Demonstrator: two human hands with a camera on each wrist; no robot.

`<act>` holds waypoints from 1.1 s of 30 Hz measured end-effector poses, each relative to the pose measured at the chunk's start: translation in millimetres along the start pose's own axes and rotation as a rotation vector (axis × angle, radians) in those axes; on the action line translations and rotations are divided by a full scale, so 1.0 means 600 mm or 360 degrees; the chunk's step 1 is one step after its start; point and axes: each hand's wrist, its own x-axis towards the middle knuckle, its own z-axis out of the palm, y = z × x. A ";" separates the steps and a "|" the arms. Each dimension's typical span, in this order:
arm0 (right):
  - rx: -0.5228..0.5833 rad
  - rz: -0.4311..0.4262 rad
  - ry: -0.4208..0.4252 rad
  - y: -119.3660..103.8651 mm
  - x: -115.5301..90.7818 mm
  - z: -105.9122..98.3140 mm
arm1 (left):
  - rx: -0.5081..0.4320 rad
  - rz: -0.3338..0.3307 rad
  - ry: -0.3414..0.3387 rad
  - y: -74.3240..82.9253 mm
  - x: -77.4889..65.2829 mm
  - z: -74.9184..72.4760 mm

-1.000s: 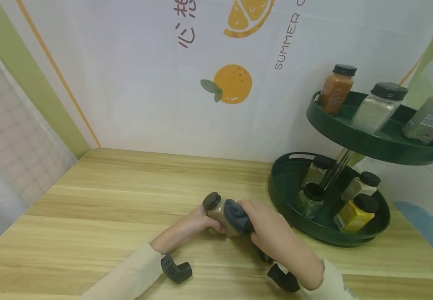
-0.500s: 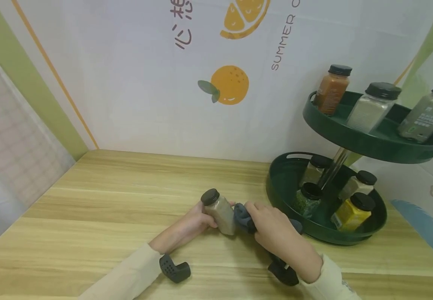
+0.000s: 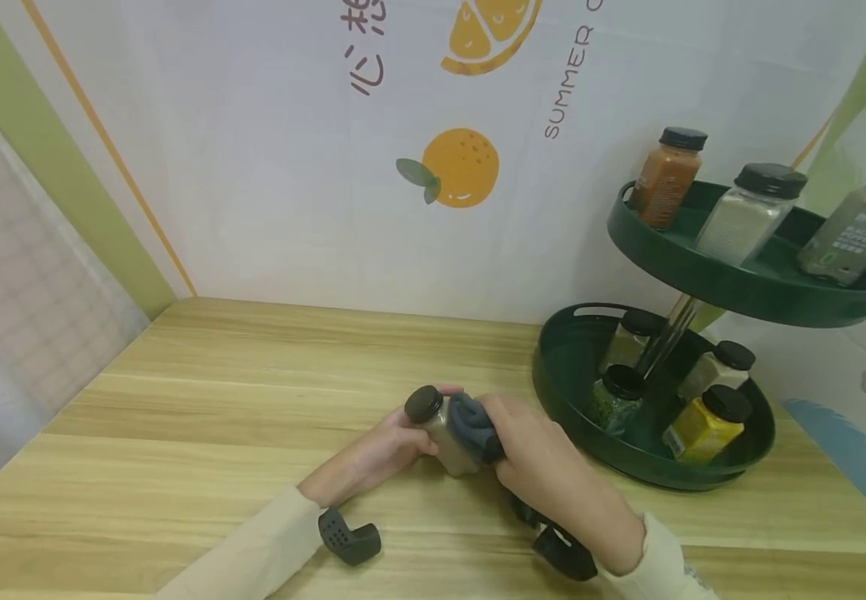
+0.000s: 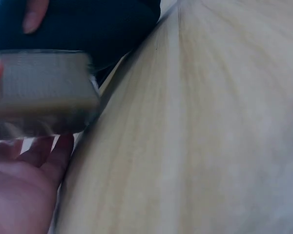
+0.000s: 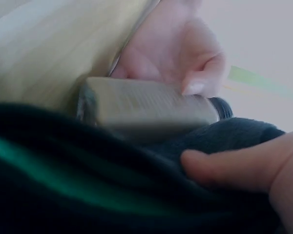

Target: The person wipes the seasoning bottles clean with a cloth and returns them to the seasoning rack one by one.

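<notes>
A clear spice jar (image 3: 449, 447) with a black lid and greyish-beige contents leans over the table. My left hand (image 3: 395, 442) grips it near the lid, thumb on the near side. In my right hand (image 3: 541, 450) is a bunched dark blue-grey cloth (image 3: 473, 425), pressed against the jar's right face and hiding part of it. The right wrist view shows the thumb lying on the cloth (image 5: 234, 134) beside the jar (image 5: 146, 100). Blurred in the left wrist view, the jar (image 4: 44, 80) sits above the left fingers. Whether its base touches the table cannot be told.
A dark green two-tier rack stands at right. Its lower tray (image 3: 553, 375) holds several jars, among them a yellow jar (image 3: 706, 429) and a green-herb jar (image 3: 616, 400). The upper tray (image 3: 748, 287) carries an orange-brown jar (image 3: 667, 183) and two others. Wooden tabletop (image 3: 215, 400) extends left.
Half a second ago the cloth sat farther right, leaving more of the jar's face showing; now it has moved left over that face. The left hand keeps its grip, the jar shifting slightly.
</notes>
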 end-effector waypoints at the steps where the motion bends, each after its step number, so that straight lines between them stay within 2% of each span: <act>1: 0.0010 -0.0022 0.0007 -0.001 0.000 -0.001 | -0.0008 0.0006 -0.0027 0.000 -0.001 0.000; 5: -0.0006 -0.0082 0.0020 -0.003 -0.001 -0.002 | 0.0073 -0.0004 -0.0061 -0.001 0.000 0.002; 12: -0.0053 -0.0039 0.0003 0.000 -0.003 -0.003 | 0.0286 -0.0118 0.0033 -0.005 0.007 0.007; 16: -0.0056 -0.0018 -0.0015 0.001 -0.003 -0.005 | 0.0300 -0.0060 0.0091 -0.007 0.007 0.010; 21: -0.0093 -0.0012 0.0026 0.004 -0.001 -0.007 | 0.0122 0.0016 0.0199 -0.008 0.002 0.010; 24: -0.0038 0.0035 0.0047 0.008 0.000 -0.010 | -0.0012 0.0037 0.0307 -0.004 -0.001 0.011; 29: 0.0314 0.0285 0.0071 0.019 0.009 -0.020 | -0.0216 0.0142 0.0442 0.007 -0.003 0.017; 33: 0.0571 0.0486 0.0029 0.022 0.016 -0.023 | -0.0351 0.0194 0.0483 0.012 -0.002 0.021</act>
